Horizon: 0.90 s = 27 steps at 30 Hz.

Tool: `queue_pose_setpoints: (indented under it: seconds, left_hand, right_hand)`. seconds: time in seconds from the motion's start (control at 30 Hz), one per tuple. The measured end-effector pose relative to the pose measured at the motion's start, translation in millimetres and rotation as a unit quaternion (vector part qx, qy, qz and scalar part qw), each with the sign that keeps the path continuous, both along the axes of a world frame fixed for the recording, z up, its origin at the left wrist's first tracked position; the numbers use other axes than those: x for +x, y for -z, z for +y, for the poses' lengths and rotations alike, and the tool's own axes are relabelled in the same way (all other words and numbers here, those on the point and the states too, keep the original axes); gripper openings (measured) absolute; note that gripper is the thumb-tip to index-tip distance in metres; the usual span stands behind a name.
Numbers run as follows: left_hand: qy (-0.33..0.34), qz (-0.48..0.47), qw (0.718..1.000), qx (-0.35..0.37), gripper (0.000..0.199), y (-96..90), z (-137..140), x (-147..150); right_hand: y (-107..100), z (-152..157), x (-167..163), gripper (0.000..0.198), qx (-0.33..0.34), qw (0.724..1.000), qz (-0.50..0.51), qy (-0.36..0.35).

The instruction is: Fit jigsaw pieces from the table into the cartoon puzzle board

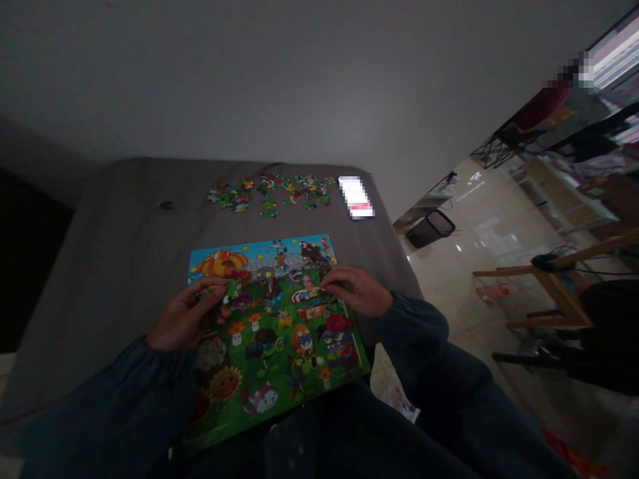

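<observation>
A colourful cartoon puzzle board [279, 372], mostly green with a blue strip along its far side, lies in front of me with its near edge by my lap. Over its left side, my left hand [187, 313] pinches a small green puzzle piece [232, 290] between thumb and fingers. My right hand [360, 289] is at the board's right side, its thumb and fingertips closed together low over the picture. Whatever those fingertips hold, if anything, is too small and dim to make out.
Loose puzzle pieces [304, 189] lie in clusters along the far side of the grey-covered table [124, 266]. One piece [166, 207] sits apart at the left. A lit phone [356, 198] lies at the far right corner. Beyond, a black bin [430, 229] and wooden furniture [559, 276] stand on the tiled floor.
</observation>
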State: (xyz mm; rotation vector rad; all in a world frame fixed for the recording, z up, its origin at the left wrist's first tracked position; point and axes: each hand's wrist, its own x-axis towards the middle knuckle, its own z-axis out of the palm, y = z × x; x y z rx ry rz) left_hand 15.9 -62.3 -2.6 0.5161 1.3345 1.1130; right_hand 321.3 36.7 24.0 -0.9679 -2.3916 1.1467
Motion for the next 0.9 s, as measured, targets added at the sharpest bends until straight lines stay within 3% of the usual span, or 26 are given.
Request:
queue_pose_setpoints:
  seconds: [0.2, 0.47, 0.6, 0.9]
  left_hand:
    - [0.006, -0.007, 1.0, 0.01, 0.059, -0.7, 1.2, -0.6]
    - [0.011, 0.001, 1.0, 0.011, 0.05, -5.1, -1.8, 1.3]
    - [0.012, 0.002, 1.0, 0.019, 0.05, -4.6, -1.7, 0.6]
    - [0.012, 0.002, 1.0, 0.022, 0.042, 0.0, 0.6, -1.8]
  right_hand:
    - [-10.7, 13.4, -1.0, 0.031, 0.059, 0.989, -0.02, -0.133]
    - [-15.7, 19.1, -17.9, 0.05, 0.037, 0.948, -0.157, -0.273]
    - [-10.6, 22.8, -21.7, 0.061, 0.025, 0.943, -0.171, -0.285]
    - [7.7, 24.3, -24.6, 0.062, -0.018, 0.957, -0.122, -0.261]
